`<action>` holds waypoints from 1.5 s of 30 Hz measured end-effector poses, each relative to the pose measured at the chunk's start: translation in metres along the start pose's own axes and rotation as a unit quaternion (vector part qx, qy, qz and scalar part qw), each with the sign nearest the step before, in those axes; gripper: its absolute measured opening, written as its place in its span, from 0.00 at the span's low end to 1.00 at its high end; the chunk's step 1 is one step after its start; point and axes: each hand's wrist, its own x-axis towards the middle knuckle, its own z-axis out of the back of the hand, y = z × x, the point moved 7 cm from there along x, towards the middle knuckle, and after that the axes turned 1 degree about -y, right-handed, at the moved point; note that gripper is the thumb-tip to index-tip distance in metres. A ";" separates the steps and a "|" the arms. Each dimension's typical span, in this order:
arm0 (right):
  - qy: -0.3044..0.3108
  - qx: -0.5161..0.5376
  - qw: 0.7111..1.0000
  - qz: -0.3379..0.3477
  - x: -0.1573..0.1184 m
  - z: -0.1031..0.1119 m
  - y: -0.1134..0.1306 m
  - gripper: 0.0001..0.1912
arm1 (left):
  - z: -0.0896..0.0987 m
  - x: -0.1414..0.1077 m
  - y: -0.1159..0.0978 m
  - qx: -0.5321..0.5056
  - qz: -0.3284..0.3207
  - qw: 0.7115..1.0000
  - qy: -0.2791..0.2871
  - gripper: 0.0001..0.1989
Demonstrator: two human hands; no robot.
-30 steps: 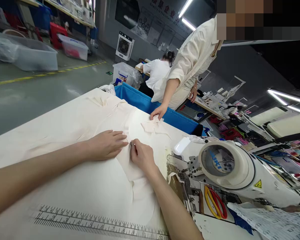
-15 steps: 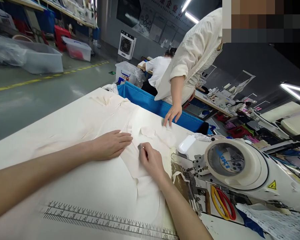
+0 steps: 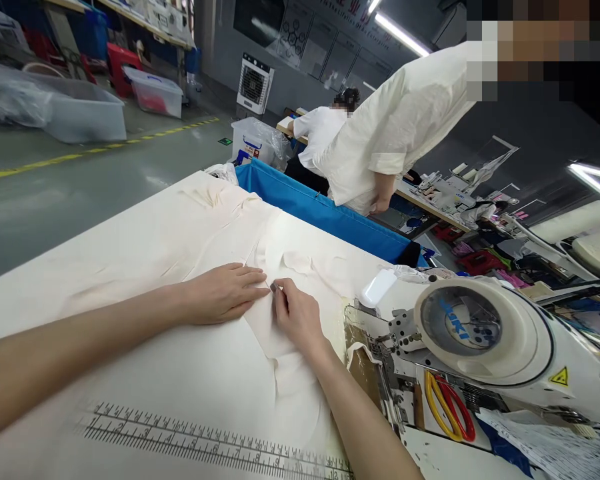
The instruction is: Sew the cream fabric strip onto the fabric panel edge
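Note:
Pale cream fabric (image 3: 220,227) lies spread and slightly wrinkled over the white table (image 3: 45,273). My left hand (image 3: 227,293) rests flat on it, fingers together and stretched toward the right. Just beside those fingertips, my right hand (image 3: 297,313) pinches a small dark grey object (image 3: 274,287), too small to identify, against the fabric. A printed ruler scale (image 3: 215,443) runs along the table's near side, below both hands.
To the right stands a white sewing machine (image 3: 485,333), with yellow and red handles (image 3: 450,407) beside it. A white oblong object (image 3: 379,288) lies behind its plate. A blue fabric bin (image 3: 325,213) borders the far edge; a person in a cream shirt (image 3: 405,120) stands beyond.
My right hand has moved slightly left with the small object, closer to my left fingertips. The standing person's hand has left the table and that person has turned away.

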 end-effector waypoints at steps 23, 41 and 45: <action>0.032 -0.067 0.997 0.020 -0.032 0.012 -0.005 0.10 | -0.008 -0.006 0.004 -0.006 0.006 1.000 -0.011 0.19; 0.004 -0.004 1.000 -0.001 -0.033 0.009 -0.007 0.11 | -0.014 -0.002 -0.015 -0.074 -0.023 0.996 0.050 0.22; -0.063 0.001 0.995 -0.082 -0.033 0.023 -0.030 0.13 | -0.012 -0.003 -0.015 -0.074 -0.027 0.996 0.040 0.21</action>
